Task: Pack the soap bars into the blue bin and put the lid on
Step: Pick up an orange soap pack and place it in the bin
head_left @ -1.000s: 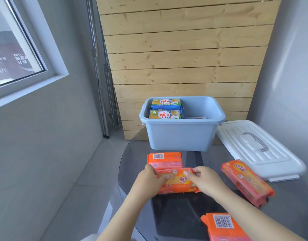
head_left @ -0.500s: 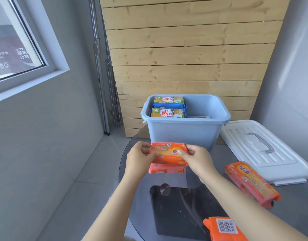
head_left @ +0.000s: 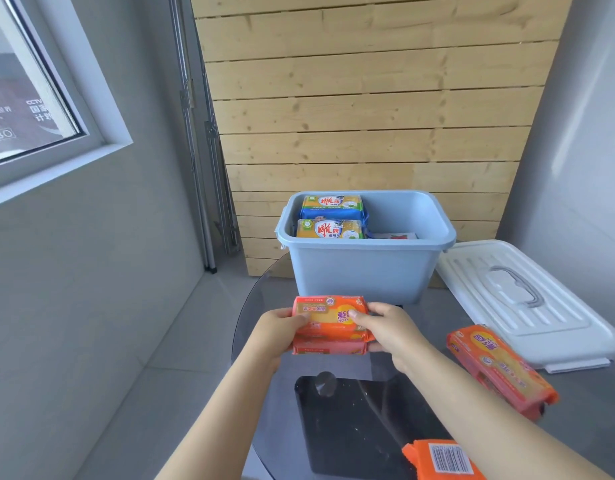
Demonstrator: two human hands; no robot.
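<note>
Both hands grip an orange soap pack (head_left: 330, 317) by its ends: my left hand (head_left: 278, 330) on the left end, my right hand (head_left: 392, 327) on the right. It sits directly over a second orange soap pack (head_left: 328, 348); whether that one is held or lies on the table, I cannot tell. The blue bin (head_left: 365, 271) stands just behind, open, with two yellow-and-blue soap packs (head_left: 332, 216) in its left side. The white lid (head_left: 517, 299) with a grey handle lies flat to the bin's right.
A round dark glass table (head_left: 264, 393) carries everything. An orange soap pack (head_left: 500, 365) lies at the right, and another with a barcode (head_left: 441, 460) lies at the near edge. Wooden slats stand behind the bin. A grey wall and window are at the left.
My hands lifted the orange soap pack off the table and carried it toward the bin. The pack beneath now appears right under it.
</note>
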